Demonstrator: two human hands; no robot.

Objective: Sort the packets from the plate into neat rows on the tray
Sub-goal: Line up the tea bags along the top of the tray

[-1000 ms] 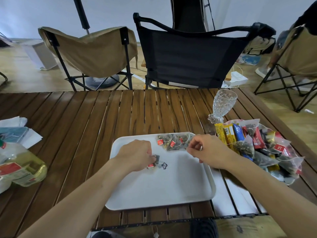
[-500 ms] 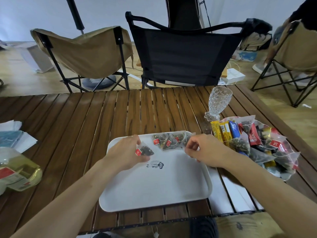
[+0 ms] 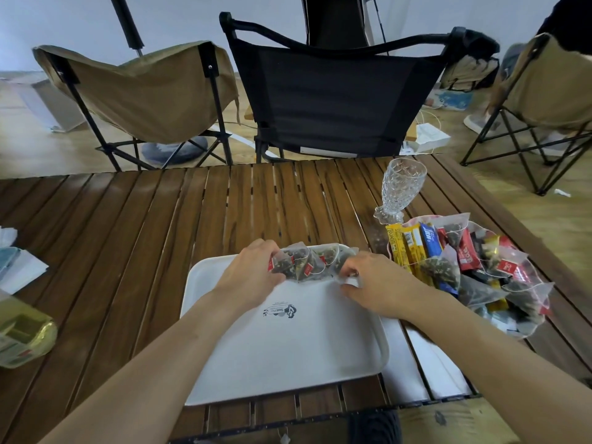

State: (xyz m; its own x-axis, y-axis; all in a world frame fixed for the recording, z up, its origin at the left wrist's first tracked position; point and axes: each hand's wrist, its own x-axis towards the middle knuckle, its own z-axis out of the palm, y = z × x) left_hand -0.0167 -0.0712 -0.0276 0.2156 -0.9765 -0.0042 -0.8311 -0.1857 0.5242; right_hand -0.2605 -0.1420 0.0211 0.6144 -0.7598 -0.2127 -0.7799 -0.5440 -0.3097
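Since half a second ago the left hand (image 3: 253,275) has carried its tea packet (image 3: 283,263) from nearer the middle of the tray (image 3: 288,354) up to the far edge, where it now meets the left end of the row of packets (image 3: 323,259). Seen from the head camera, this hand's thumb and curled fingers pinch the packet, whose red tag shows just beside the fingertips. To the right of that grip the row runs along the tray's far rim, packets overlapping, as far as the right hand (image 3: 374,285), which has stayed at the row's other end. Its fingers curl down over the last packet, but blur hides whether they pinch it or only press on it. Nearer than both grips lies the tray's white floor with a small dark logo (image 3: 280,310). Further right of the right hand, a clear plate (image 3: 525,333) holds a heap of mixed packets (image 3: 464,261), and a cut-glass goblet (image 3: 402,190) stands upright just behind it. Well left of the left grip, on the slatted wooden table (image 3: 128,238), lie a yellowish bag (image 3: 25,334) and folded paper (image 3: 22,270).
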